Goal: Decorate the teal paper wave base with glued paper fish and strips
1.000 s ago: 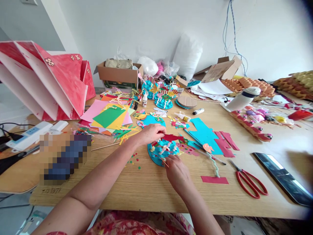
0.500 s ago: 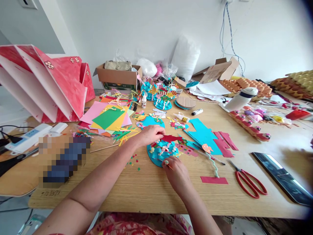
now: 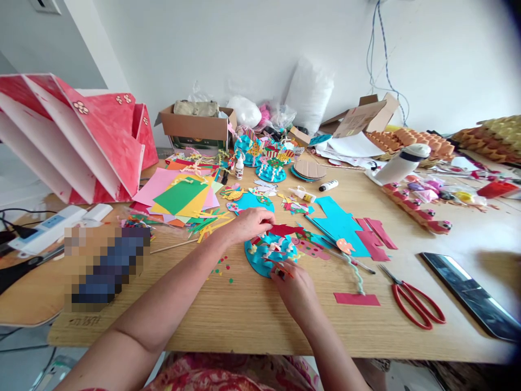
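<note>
On the bench [image 3: 228, 326], a craft piece [image 3: 273, 250] lies between the left hand [image 3: 253, 221], at its far side, and the right hand [image 3: 294, 281], at its near side. Right of it lie the scissors [image 3: 415, 301], then the phone [image 3: 466, 294]. Left, paper sheets [image 3: 181, 195] lie stacked, a box [image 3: 199, 128] behind them. Behind the craft piece, a glue bottle [image 3: 303, 194] lies before stacked discs [image 3: 309, 169] (the flask [image 3: 401, 165] is farther right).

pale wall [image 3: 183, 49] | blue cable hanging [image 3: 379, 15] | wooden table [image 3: 211, 320] | pale floor [image 3: 22, 366]
</note>
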`<state>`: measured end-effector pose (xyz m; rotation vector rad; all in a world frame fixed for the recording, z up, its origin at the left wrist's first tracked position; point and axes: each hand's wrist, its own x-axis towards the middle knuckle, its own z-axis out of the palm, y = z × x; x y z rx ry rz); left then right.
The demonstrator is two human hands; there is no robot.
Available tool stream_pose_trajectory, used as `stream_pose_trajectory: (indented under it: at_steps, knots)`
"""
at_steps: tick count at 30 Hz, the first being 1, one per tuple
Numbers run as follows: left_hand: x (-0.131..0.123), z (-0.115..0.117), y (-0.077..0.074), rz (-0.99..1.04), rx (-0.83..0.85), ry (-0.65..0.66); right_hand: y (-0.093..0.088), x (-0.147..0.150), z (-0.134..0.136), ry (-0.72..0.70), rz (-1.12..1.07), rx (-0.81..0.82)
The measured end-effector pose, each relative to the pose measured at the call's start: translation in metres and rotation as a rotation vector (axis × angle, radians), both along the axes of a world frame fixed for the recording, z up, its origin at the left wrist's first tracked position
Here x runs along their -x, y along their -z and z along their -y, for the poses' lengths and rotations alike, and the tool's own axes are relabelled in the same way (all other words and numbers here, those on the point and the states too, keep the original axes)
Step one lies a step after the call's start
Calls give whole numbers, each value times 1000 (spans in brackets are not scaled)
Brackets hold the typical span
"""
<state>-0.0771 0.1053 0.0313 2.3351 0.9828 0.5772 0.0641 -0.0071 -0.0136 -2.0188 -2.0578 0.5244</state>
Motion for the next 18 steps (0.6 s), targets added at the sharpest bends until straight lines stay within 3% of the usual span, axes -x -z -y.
stream_pose_trajectory:
  at_steps: [12,18]
  knots:
    - [-1,2,0,15,-2,21,-2,3,-3,14,37,39]
    - [-1,2,-1,14,9,11,2,0,0,-9,-76,11]
